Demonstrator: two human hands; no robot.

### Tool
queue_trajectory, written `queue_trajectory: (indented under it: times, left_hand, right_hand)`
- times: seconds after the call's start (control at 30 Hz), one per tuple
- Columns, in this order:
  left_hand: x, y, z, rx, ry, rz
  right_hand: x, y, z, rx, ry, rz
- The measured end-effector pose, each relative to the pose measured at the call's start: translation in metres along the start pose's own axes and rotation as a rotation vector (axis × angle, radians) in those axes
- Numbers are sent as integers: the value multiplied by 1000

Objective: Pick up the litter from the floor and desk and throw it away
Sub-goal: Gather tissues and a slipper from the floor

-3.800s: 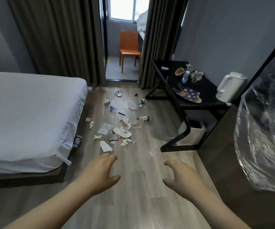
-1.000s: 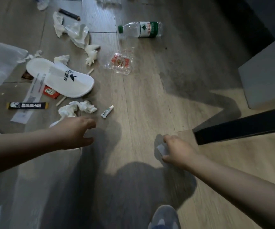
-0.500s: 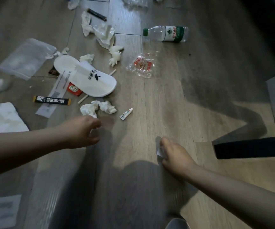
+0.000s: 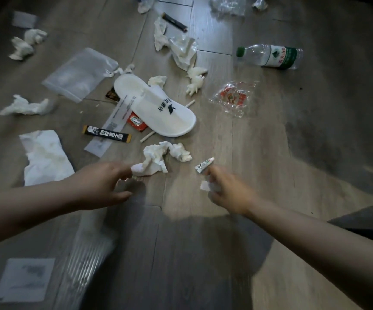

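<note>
- Nearest me, low on the left, a pale flat sheet [image 4: 23, 279] lies on the wooden floor [image 4: 203, 253]; whatever is printed on it is too blurred to read.
- A streaky, see-through blur hangs under my left forearm; I can't tell what it is.
- My right hand [image 4: 227, 192] is curled around a small white scrap [image 4: 206, 186], mostly hidden in my fingers, while its fingertip reaches the small tube [image 4: 204, 164] lying on the floor; touching or just short, I can't tell.
- My left hand [image 4: 101, 185] is loose and empty, fingertips right at the edge of the crumpled tissue [image 4: 156, 158].
- Left of it lies a flattened napkin [image 4: 44, 156].
- Further out: a black sachet [image 4: 106, 134], and a white slipper [image 4: 156, 108] lying over a red packet [image 4: 137, 122] and a thin stick [image 4: 146, 137], both half hidden.
- Right of the slipper sits a clear crinkled wrapper [image 4: 233, 98].
- Far right, a plastic bottle [image 4: 270, 56] lies on its side.
- More litter along the top edge is cut off.
</note>
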State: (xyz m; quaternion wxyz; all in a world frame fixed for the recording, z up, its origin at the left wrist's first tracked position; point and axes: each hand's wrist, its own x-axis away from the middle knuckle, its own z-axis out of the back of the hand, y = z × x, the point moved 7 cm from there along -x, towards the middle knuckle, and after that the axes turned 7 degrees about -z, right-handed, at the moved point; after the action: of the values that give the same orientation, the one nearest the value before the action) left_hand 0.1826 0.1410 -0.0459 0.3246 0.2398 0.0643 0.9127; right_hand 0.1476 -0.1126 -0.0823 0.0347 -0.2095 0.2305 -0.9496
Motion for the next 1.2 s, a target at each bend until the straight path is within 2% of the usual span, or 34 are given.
queue_trajectory:
  times: [0.1, 0.3, 0.47, 0.6, 0.67, 0.73, 0.8, 0.83, 0.93, 1.07, 1.2]
  left_hand:
    - [6, -12, -1, 7, 12, 36]
    - [11, -25, -6, 44, 20, 69]
    - [16, -31, -7, 49, 43, 80]
    - [23, -39, -8, 63, 50, 101]
    - [28, -44, -7, 78, 64, 117]
    - [34, -49, -8, 85, 79, 131]
    - [40, -55, -9, 90, 83, 147]
    - [42, -58, -10, 92, 80, 154]
    - [46, -64, -12, 96, 74, 175]
    - [48, -69, -11, 126, 92, 202]
    - [52, -73, -10, 152, 109, 219]
  right_hand:
    - [-19, -10, 9, 85, 58, 65]
    - [-46, -7, 13, 293, -64, 34]
    - [-38, -18, 4, 104, -11, 32]
    - [-30, -40, -21, 79, -80, 102]
    - [-29, -50, -25, 46, -54, 135]
    - [-30, -55, -16, -55, 73, 75]
    - [-33, -56, -4, -130, 208, -70]
    - [-36, -57, -2, -153, 218, -158]
    - [-52, -70, -10, -141, 80, -307]
    - [-79, -100, -12, 147, -11, -212]
    - [-89, -115, -22, 246, -87, -125]
